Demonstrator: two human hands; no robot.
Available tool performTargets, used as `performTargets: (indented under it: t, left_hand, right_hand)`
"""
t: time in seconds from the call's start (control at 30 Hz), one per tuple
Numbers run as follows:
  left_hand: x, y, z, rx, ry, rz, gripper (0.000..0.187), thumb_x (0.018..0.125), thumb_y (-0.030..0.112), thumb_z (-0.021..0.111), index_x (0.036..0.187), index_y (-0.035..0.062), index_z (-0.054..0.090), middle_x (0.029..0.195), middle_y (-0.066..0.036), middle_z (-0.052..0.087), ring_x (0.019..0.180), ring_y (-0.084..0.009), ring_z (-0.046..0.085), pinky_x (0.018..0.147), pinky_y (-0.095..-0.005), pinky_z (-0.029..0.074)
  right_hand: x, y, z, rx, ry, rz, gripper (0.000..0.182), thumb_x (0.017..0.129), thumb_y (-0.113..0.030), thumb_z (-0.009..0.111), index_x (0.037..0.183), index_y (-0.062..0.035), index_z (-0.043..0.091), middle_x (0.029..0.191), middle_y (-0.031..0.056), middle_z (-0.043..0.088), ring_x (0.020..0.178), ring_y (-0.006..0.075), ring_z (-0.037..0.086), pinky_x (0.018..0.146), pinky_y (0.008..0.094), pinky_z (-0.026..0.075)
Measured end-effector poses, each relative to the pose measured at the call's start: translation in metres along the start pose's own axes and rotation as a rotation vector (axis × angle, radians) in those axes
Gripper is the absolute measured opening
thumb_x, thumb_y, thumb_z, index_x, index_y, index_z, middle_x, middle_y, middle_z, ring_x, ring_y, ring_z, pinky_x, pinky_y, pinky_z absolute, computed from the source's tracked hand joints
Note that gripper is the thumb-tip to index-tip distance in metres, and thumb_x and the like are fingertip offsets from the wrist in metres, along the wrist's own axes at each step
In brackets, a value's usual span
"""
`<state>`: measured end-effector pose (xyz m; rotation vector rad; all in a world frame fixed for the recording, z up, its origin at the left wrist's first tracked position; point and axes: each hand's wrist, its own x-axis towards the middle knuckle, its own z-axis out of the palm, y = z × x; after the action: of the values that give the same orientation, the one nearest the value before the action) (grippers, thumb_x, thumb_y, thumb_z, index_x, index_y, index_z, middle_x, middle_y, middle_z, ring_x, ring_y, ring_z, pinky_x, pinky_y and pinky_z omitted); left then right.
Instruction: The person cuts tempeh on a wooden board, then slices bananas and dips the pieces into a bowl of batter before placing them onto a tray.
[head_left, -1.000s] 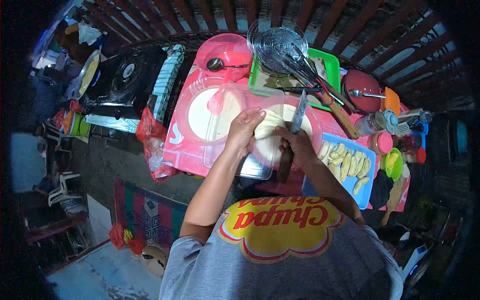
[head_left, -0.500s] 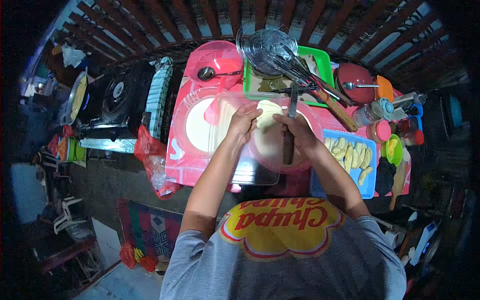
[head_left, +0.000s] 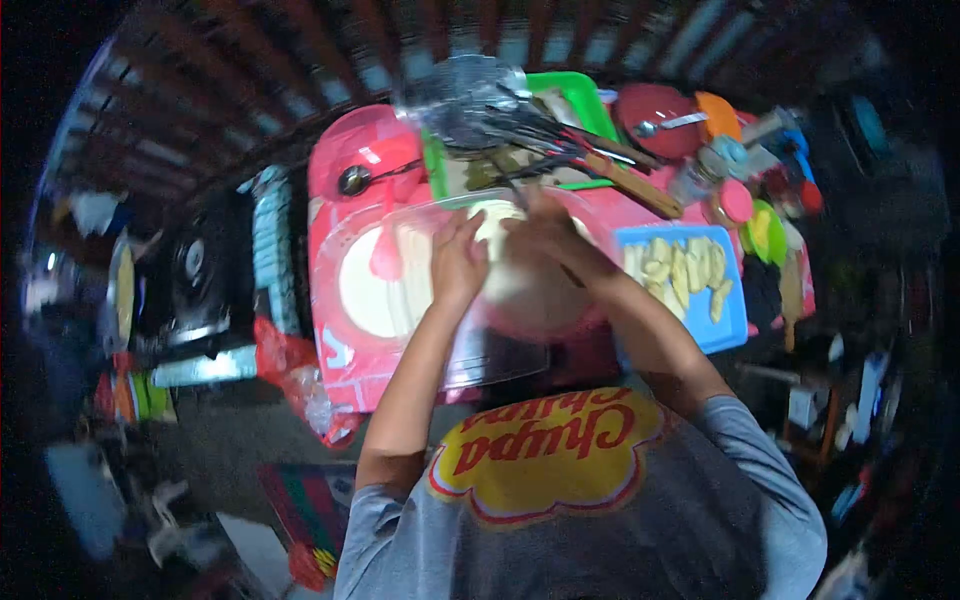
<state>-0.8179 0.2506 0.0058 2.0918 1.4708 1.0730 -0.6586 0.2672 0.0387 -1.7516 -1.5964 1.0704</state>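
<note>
Over a clear plastic lid or tray (head_left: pixel 470 368), both of my hands are at a pale, fanned-out piece of sliced banana (head_left: pixel 495 214). My left hand (head_left: pixel 460 262) has its fingers closed at the piece's left edge. My right hand (head_left: pixel 550 240), smeared by motion, is at its right side, closed around a knife whose dark handle (head_left: pixel 571 276) shows below the palm. Beneath the tray are two pink basins: the left basin (head_left: pixel 332 250) contains white batter, and a pale surface shows in the right one. A pink ladle (head_left: pixel 386 258) is in the left basin.
A blue tray (head_left: pixel 728 325) of peeled bananas stands to the right. Behind are a green tray (head_left: pixel 600 115) with knives and utensils, a pink bowl (head_left: pixel 345 135) with a ladle, and a red lidded bowl (head_left: pixel 650 110). Jars crowd the right; a black stove (head_left: pixel 200 260) stands left.
The view has turned and blurred. My hands have shifted, with the right hand reaching farther forward over the banana piece and the knife tilting leftward.
</note>
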Motion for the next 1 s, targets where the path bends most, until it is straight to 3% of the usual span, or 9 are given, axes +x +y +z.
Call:
performTargets:
  t: [0.03,0.07,0.3,0.37,0.53,0.73,0.8,0.87,1.0]
  left_hand:
    - [-0.004,0.002,0.001,0.039,-0.062,0.003,0.031,0.067,0.009,0.054,0.098,0.0099,0.058,0.105,-0.019,0.051,0.094,-0.0333,0.048,0.085,-0.0373,0.036]
    - [-0.007,0.001,0.002,0.077,-0.125,0.010,0.032,0.067,0.008,0.054,0.099,0.0111,0.058,0.107,-0.020,0.049,0.097,-0.0334,0.046,0.087,-0.0378,0.034]
    - [-0.001,0.028,-0.004,0.175,-0.128,0.017,0.036,0.068,0.011,0.058,0.104,0.0084,0.053,0.109,-0.019,0.048,0.098,-0.0326,0.045,0.090,-0.0368,0.030]
    - [0.001,0.044,0.005,0.069,-0.101,0.003,0.034,0.070,0.012,0.057,0.103,0.0077,0.054,0.108,-0.018,0.048,0.098,-0.0316,0.045,0.088,-0.0366,0.032]
    - [0.004,0.147,0.046,-0.386,-0.254,-0.041,0.020,0.075,0.009,0.053,0.094,0.0052,0.056,0.104,-0.015,0.051,0.094,-0.0280,0.049,0.081,-0.0337,0.039]
    - [-0.033,0.208,0.161,-0.544,-0.576,-0.074,0.020,0.073,0.008,0.057,0.093,0.0075,0.057,0.091,-0.009,0.056,0.076,-0.0165,0.052,0.065,-0.0269,0.042]
    - [-0.037,0.223,0.174,-0.530,-0.565,-0.046,0.021,0.075,0.010,0.057,0.095,0.0072,0.056,0.088,-0.006,0.056,0.068,-0.0119,0.049,0.061,-0.0233,0.041]
    - [-0.042,0.229,0.184,-0.727,-0.762,-0.508,0.021,0.078,0.012,0.055,0.098,0.0068,0.056,0.084,-0.003,0.056,0.066,-0.0071,0.045,0.059,-0.0205,0.038]
    - [-0.048,0.240,0.195,-0.935,-0.788,-0.659,0.024,0.084,0.018,0.048,0.103,0.0051,0.054,0.081,0.000,0.053,0.068,-0.0052,0.044,0.060,-0.0181,0.037]
  right_hand:
    - [0.016,0.047,0.023,-0.216,0.259,-0.340,0.056,0.062,-0.033,0.062,0.105,-0.0039,0.040,0.081,0.0185,0.056,0.077,0.0327,0.055,0.069,0.0400,0.043]
    - [-0.009,0.010,0.001,-0.045,0.066,0.007,0.051,0.064,-0.029,0.060,0.103,-0.0037,0.040,0.073,0.0174,0.056,0.071,0.0327,0.056,0.066,0.0404,0.043]
    - [-0.104,0.099,-0.055,-0.347,0.113,-0.026,0.046,0.069,-0.035,0.054,0.099,-0.0004,0.049,0.085,0.0194,0.055,0.076,0.0339,0.055,0.068,0.0410,0.044]
    - [-0.143,0.122,-0.090,-0.520,0.446,0.141,0.045,0.072,-0.037,0.053,0.100,-0.0022,0.049,0.086,0.0194,0.056,0.077,0.0353,0.055,0.068,0.0394,0.044]
    - [-0.194,0.192,-0.192,-0.441,0.465,0.664,0.037,0.068,-0.028,0.058,0.093,-0.0014,0.051,0.084,0.0216,0.056,0.081,0.0344,0.055,0.068,0.0412,0.043]
    - [-0.194,0.199,-0.209,-0.538,0.219,0.442,0.045,0.077,-0.029,0.047,0.109,0.0014,0.039,0.097,0.0260,0.051,0.088,0.0355,0.052,0.076,0.0429,0.041]
    - [-0.197,0.258,-0.198,-0.557,0.495,0.252,0.040,0.078,-0.025,0.046,0.110,-0.0005,0.042,0.102,0.0257,0.048,0.088,0.0364,0.051,0.079,0.0406,0.039]
    - [-0.199,0.246,-0.215,-0.271,0.494,0.437,0.058,0.063,-0.027,0.065,0.108,-0.0006,0.041,0.095,0.0160,0.054,0.087,0.0301,0.054,0.078,0.0383,0.041]
    - [-0.236,0.218,-0.260,0.475,0.089,0.453,0.047,0.065,-0.024,0.065,0.103,-0.0033,0.048,0.080,0.0075,0.056,0.070,0.0174,0.055,0.065,0.0284,0.043]
